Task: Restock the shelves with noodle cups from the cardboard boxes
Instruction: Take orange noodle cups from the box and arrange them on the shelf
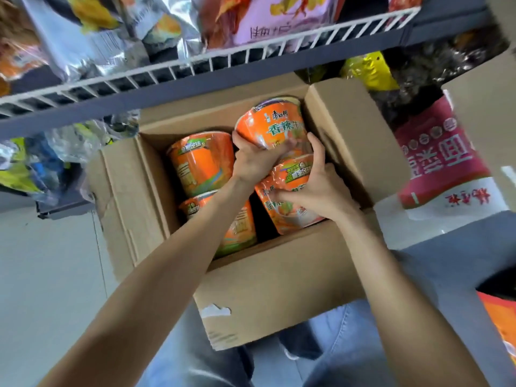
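Head view, looking down into an open cardboard box sitting in front of the wire-fronted shelf.

Hands: both are reaching into the box, close together but on different cups. Left hand is gripping the upper noodle cup from below, fingers curled round its lower edge, cup tilting toward the camera. Right hand is wrapping over the nearer cup, thumb up against the upper cup as well.

Stock: two more cups are lying on their sides at the box's left, one further in and one nearer, partly under the left forearm. All are shrink-wrapped in orange.

Risks, as I'm judging them:
- Glossy wrap plus a one-handed underside hold; the upper cup could be slipping out as it's lifted.
- Cups are touching, so pulling one may be dragging or tipping its neighbour.
- The right-hand flap is standing close beside the hands and could be snagging a cup on the way out.
- Shelf edge is sitting just above the box, so a straight lift may be knocking it.

Writing: upper cup is showing Chinese characters, "香辣" readable, with a smaller brand mark above that I'm not reading reliably. Red bag at right is carrying large white Chinese characters, inverted, unclear. A pink packet on the shelf is also printed upside down.
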The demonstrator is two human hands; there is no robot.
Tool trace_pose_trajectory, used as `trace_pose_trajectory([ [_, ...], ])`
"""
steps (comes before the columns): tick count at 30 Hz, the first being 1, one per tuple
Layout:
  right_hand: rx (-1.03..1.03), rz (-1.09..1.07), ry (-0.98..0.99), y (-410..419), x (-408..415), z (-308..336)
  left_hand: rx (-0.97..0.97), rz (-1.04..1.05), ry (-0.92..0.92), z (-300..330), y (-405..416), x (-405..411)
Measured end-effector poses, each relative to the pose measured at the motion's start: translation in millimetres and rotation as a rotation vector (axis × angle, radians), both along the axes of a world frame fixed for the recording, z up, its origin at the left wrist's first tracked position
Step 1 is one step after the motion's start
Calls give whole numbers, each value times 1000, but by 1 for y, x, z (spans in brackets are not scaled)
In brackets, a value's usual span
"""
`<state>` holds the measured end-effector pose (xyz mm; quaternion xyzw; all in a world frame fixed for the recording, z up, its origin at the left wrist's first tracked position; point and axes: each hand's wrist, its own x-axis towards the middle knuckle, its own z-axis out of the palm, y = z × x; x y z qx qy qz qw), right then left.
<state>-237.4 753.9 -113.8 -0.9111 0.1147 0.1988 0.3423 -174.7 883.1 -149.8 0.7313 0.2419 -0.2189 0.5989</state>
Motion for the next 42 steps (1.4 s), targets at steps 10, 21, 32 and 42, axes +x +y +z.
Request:
trace_pose_trajectory([
  [10, 427, -173, -255, -18, -28, 81, -595, 55, -363, 72, 45, -31],
  [21, 1049, -332, -681, 10, -11, 170, -165, 56, -1245, 215, 145, -20],
  [32, 1067, -139, -1027, 103, 25, 284, 162, -14, -1541, 326, 221, 15],
  [42, 1170, -170, -1147, 127, 80, 344, 168, -48, -1324, 326, 217, 68],
])
